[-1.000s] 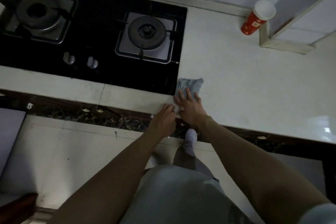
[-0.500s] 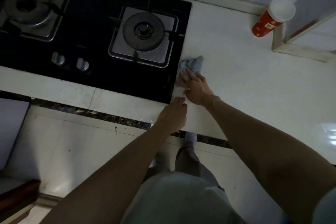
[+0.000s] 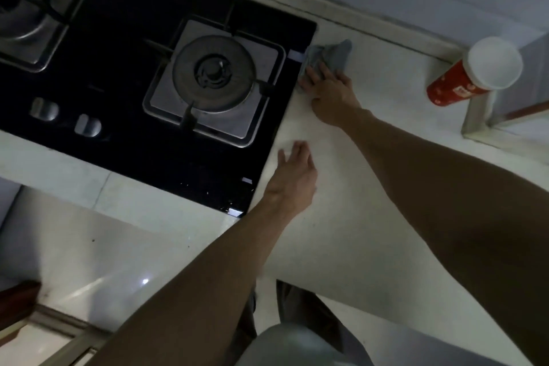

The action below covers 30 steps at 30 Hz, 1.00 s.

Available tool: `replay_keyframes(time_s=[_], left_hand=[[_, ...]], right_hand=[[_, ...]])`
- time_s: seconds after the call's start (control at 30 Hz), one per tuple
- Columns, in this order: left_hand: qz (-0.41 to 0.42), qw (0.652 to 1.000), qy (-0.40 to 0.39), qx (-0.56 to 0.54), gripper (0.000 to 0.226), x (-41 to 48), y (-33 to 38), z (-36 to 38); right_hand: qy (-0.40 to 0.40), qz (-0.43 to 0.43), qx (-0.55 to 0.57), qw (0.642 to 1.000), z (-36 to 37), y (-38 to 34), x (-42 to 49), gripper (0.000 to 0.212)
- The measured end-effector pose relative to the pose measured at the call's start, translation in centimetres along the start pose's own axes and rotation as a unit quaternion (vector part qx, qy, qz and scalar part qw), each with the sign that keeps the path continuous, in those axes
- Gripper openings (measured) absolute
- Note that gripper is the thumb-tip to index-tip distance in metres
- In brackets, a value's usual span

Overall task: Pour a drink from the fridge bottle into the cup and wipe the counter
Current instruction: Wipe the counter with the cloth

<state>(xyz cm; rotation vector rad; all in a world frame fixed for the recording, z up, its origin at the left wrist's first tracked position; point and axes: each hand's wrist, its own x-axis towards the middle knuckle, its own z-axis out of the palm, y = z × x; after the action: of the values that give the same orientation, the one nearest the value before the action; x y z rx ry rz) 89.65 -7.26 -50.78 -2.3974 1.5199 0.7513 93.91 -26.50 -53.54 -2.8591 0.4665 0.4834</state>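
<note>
Far left, the gas hob (image 3: 124,74) sits dark, 2 burners, knobs toward the front; nothing on it has shifted. Next over, the left hand (image 3: 292,177) has come off the front edge of the table (image 3: 386,187), where it was tucked beside the other hand a sec ago. It now hovers or rests lightly, can't tell which, on bare white surface just right of the hob's edge, grip wide, fingers spread, holding nothing.

Right of that & further back, the right hand (image 3: 329,92) has pushed the grey cloth (image 3: 329,53) from the front edge up along the hob's side, almost to the back wall. Grip is flat, palm pressing down on the cloth, fingers laid over it rather than curled round.

Far right, the red paper cup (image 3: 472,74) stands upright near the back corner, well apart from the cloth, touching or just beside a white frame. Can't see inside it, so whether it's filled is unknown; no bottle in view.

My read: wiping is underway, one strip beside the hob covered front to back. The wider stretch toward the cup prob still needs a pass, w/ care not to knock it.
</note>
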Motion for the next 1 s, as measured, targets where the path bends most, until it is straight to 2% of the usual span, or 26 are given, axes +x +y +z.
replay_keyframes(time_s=[0.43, 0.5, 0.63, 0.8, 0.9, 1.0], left_hand=[[-0.007, 0.999, -0.046, 0.003, 0.079, 0.5, 0.8, 0.0], [-0.01, 0.998, -0.059, -0.001, 0.081, 0.6, 0.8, 0.1], [-0.005, 0.998, -0.064, -0.005, 0.086, 0.6, 0.6, 0.2], [-0.011, 0.997, -0.064, -0.032, 0.092, 0.6, 0.6, 0.4], [-0.015, 0.997, -0.068, -0.039, 0.09, 0.5, 0.6, 0.2], [-0.013, 0.997, -0.067, -0.045, 0.09, 0.5, 0.6, 0.2]], right_hand=[[-0.033, -0.046, -0.064, 0.996, -2.4, 4.8, 5.2, 0.062], [-0.035, -0.043, -0.039, 0.998, -2.6, 4.7, 4.6, 0.063], [-0.021, -0.022, -0.035, 0.999, -2.4, 5.9, 2.4, 0.065], [-0.005, 0.061, -0.037, 0.997, -0.9, 11.1, -2.0, 0.065], [-0.025, 0.091, -0.052, 0.994, -1.0, 12.8, -3.8, 0.059], [-0.032, 0.133, -0.007, 0.991, -0.8, 12.8, -4.4, 0.061]])
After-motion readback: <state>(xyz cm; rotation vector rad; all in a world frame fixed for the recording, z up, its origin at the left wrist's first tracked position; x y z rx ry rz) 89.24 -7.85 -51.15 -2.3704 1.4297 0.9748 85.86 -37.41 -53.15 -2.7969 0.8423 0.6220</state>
